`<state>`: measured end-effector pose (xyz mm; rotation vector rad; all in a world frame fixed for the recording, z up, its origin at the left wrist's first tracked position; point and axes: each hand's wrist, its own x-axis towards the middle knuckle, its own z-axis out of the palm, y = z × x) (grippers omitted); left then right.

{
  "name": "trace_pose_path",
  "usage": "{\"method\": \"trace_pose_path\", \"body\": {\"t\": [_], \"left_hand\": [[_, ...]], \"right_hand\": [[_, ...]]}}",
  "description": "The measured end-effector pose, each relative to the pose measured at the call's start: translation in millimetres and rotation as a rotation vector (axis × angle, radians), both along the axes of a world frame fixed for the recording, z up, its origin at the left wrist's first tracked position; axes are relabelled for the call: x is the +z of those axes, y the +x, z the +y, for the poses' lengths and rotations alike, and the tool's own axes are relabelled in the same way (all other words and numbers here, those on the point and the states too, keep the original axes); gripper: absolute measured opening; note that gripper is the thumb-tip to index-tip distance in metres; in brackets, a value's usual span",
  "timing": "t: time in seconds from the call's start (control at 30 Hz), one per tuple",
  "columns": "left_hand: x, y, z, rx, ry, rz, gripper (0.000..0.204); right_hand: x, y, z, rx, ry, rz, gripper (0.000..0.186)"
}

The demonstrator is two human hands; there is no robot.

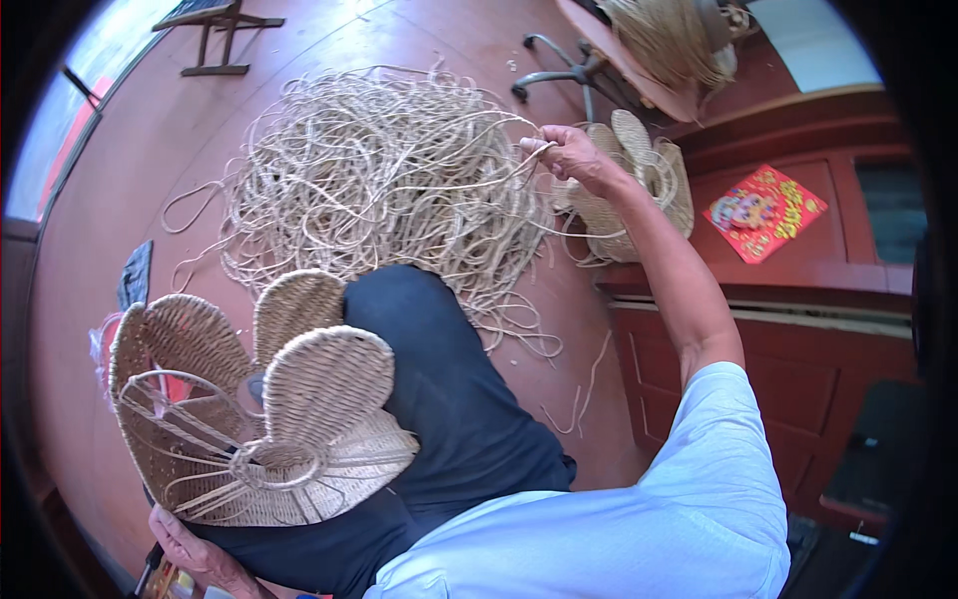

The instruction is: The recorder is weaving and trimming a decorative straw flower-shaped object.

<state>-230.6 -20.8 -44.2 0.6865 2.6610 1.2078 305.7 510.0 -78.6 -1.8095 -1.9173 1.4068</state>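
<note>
With my right arm reaching out ahead, my right hand is closed on a strand of twisted straw cord at the right edge of a big tangled heap of cord. Across my lap lies a woven straw piece with rounded, petal-like flaps, a ring at its middle and loose cords fanning out from it. My left hand is low at the left, its fingers stretched out by the piece's lower corner. Part of that hand is cut off by the lower edge, and I cannot tell how firmly it touches the weave.
Beyond my right hand stand more woven straw pieces beside a red wooden cabinet. A wheeled chair carries a bundle of straw. At the far left is a wooden stool. Loose cord ends trail on the floor.
</note>
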Motion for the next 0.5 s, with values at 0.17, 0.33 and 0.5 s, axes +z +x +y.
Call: {"method": "trace_pose_path", "body": {"t": [0.17,0.33,0.5], "left_hand": [[-3,-1,1,-0.106,0.034,0.007,0.038],[-18,-18,-8,-0.168,0.062,0.102,0.039],[-21,-18,-12,-0.179,0.036,0.122,0.041]], "right_hand": [[43,47,-39,0.009,-0.071,0.128,0.022],[39,55,-59,0.061,-0.034,0.052,0.023],[46,77,-59,0.053,0.419,-0.266,0.033]]}}
